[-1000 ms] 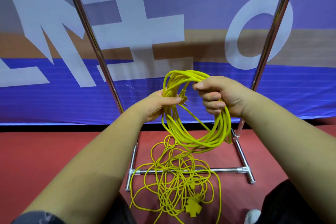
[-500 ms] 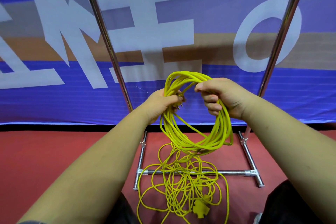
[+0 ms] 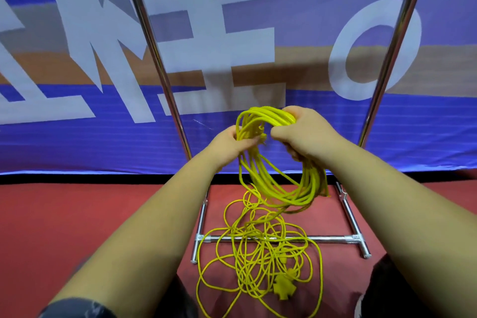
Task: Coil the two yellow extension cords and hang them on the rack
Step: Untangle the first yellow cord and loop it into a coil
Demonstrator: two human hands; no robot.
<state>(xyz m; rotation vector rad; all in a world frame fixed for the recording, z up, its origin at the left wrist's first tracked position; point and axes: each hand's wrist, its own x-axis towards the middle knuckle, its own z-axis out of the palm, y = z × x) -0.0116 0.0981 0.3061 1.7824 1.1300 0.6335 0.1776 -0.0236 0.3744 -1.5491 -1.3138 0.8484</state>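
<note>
A coiled yellow extension cord (image 3: 286, 191) hangs in the air in front of the metal rack (image 3: 281, 238). My right hand (image 3: 304, 134) grips the top right of the coil, fingers curled round the bundled loops. My left hand (image 3: 233, 144) holds the coil's left side, thumb pressed over the strands near a plug. Below, loose yellow cord (image 3: 258, 261) lies tangled on the red floor across the rack's base bar, ending in a yellow multi-outlet socket (image 3: 284, 289). The rack's top bar is out of view.
Two chrome uprights (image 3: 154, 59) (image 3: 395, 41) rise on either side of my hands. A blue, white and tan banner (image 3: 77, 137) stands right behind the rack. The red floor (image 3: 77, 214) stretches to the left. My dark trouser knees show at the bottom corners.
My right hand has slid up and over the top of the coil, hiding more of the loops. The left hand keeps its hold. The view has shifted slightly.
</note>
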